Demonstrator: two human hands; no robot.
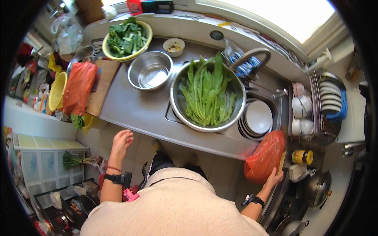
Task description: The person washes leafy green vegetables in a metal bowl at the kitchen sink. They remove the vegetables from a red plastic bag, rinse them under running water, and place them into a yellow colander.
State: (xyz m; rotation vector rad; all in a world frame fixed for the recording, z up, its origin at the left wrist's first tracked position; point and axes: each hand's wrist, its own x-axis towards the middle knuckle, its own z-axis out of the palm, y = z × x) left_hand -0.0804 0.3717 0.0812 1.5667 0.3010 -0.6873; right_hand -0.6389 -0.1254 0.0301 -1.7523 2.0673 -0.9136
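My left hand (121, 144) is held in the air in front of the counter, empty, its fingers loosely curled. At the right, my right hand (274, 178) has thumb and fingers around the lower end of a thin, light wooden piece (282, 162). Against that piece hangs a full red plastic bag (263, 157); whether my fingers also grip the bag is unclear. A large steel basin (207, 128) over the sink holds long green leafy vegetables (208, 94). Beside the basin, bowls and plates (259, 117) are stacked in the right sink bowl.
A steel pot (150, 70), a small bowl with food remains (174, 47) and a yellow basket of cut greens (127, 38) stand on the steel counter (127, 109). Farther left, a red bag (79, 87) lies partly over a wooden cutting board (106, 76). A dish rack (314, 109) stands right.
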